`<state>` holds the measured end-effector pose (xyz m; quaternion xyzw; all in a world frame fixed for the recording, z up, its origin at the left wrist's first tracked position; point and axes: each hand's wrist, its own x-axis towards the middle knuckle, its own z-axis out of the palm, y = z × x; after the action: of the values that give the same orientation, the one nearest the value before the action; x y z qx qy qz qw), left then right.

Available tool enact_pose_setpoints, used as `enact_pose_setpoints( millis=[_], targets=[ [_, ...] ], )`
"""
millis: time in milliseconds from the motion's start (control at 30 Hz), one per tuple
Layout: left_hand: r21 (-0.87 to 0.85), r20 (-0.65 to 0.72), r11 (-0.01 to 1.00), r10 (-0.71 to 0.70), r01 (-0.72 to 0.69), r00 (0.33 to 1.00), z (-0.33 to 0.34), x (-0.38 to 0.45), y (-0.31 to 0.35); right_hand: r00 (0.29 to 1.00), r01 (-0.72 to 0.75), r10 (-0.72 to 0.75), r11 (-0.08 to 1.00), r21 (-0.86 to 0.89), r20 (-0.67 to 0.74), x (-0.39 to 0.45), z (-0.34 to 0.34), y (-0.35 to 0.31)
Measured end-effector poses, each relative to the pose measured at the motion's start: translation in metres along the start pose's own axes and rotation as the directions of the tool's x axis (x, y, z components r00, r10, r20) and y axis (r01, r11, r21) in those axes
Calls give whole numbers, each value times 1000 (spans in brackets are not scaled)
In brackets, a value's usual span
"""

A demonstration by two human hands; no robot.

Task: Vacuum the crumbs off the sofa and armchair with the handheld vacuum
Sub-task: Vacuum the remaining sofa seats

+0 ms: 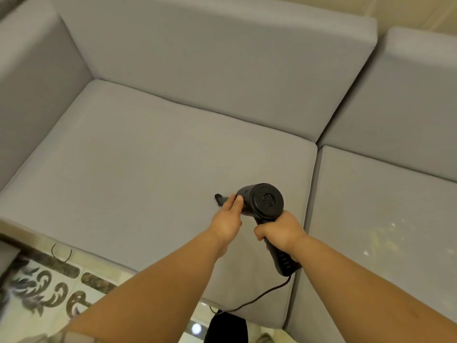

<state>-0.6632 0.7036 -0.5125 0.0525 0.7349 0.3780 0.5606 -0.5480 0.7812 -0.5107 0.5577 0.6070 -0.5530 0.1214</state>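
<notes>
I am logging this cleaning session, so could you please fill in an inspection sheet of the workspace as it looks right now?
Surface: grey seat cushion under the nozzle looks clean; the neighbouring seat cushion on the right carries pale crumbs.
Job's things: black handheld vacuum, its brush nozzle at the cushion fabric.
Clutter: nothing seen on the cushions apart from the crumbs.
Grippers: right hand wrapped around the handle; left hand steadying the barrel near the nozzle.
Cables: black power cord runs from the handle base over the cushion's front edge to the floor.
Surroundings: patterned tiled floor in front of the sofa; a dark object at the bottom edge, unidentifiable.
</notes>
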Motion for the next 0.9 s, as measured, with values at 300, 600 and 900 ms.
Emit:
enact_pose_setpoints(
  millis=[300, 600, 900],
  targets=[
    [-10, 11, 1000, 25, -25, 1000, 32, -66, -67, 1000, 10, -10, 1000, -4, -1, -67, 10, 67],
    [67, 118, 984, 156, -165, 981, 61, -59, -52, 972, 82, -61, 993, 85, -227, -67, -5, 85],
    [51, 47, 995, 78, -81, 996, 46, -64, -101, 996, 14, -6, 996, 91, -89, -75, 32, 102]
  ],
)
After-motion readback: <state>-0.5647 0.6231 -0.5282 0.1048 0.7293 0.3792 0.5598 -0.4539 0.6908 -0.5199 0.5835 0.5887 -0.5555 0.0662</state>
